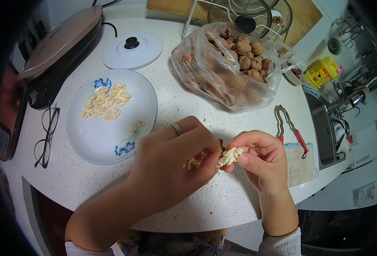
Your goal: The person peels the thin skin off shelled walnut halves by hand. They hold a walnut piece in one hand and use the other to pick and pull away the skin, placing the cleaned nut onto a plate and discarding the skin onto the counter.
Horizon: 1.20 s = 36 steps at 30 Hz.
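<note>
A pale, skinned walnut kernel (231, 156) is held between the thumb and fingers of my right hand (262, 163), above the speckled counter (188, 220). My left hand (179, 156), with a ring on one finger, pinches at the kernel's left end; its fingertips partly cover the contact. Brown walnut scraps (192, 164) show below and behind the left fingers, mostly hidden. To the left lies a white oval plate (90, 137) with blue flowers, and several pale walnut kernels (104, 99) rest on its far half. A clear plastic bag (214, 86) of whole walnuts (243, 48) stands beyond my hands.
Red-handled nutcrackers (299, 137) lie partly over a cloth (300, 169) at right, beside the sink (322, 134). Eyeglasses (49, 128) and an electric griddle (63, 41) are at left. A white lid (111, 56) sits behind the plate. A yellow bottle (321, 73) stands far right.
</note>
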Tool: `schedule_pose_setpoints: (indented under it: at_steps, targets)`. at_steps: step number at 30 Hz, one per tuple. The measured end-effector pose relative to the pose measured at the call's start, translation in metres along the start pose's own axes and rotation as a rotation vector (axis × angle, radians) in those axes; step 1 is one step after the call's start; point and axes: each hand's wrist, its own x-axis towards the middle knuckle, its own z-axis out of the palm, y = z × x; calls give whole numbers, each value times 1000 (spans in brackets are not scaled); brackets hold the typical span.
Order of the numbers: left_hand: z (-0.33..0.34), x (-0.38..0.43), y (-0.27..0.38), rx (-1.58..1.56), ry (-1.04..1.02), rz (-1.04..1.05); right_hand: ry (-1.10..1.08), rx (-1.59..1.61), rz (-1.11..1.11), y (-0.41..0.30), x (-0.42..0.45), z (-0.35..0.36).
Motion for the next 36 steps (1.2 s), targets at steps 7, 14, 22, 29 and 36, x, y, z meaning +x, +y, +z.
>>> schedule_pose_setpoints:
  at_steps: [7, 14, 22, 29, 36]
  targets:
    - [-1, 0, 6, -225, -2, -229, 0, -6, -33, 0, 0, 0]
    - [-10, 0, -1, 36, -217, -112, 37, -60, -133, -2, -1, 0]
    - [-1, 1, 1, -27, -9, -66, 39, -82, -158, -1, -1, 1]
    - [0, 1, 3, 47, 49, -3, 52, -245, -207, -3, -4, 3]
    - [-1, 0, -3, 210, 41, 191, 67, -373, -223, -3, -5, 5]
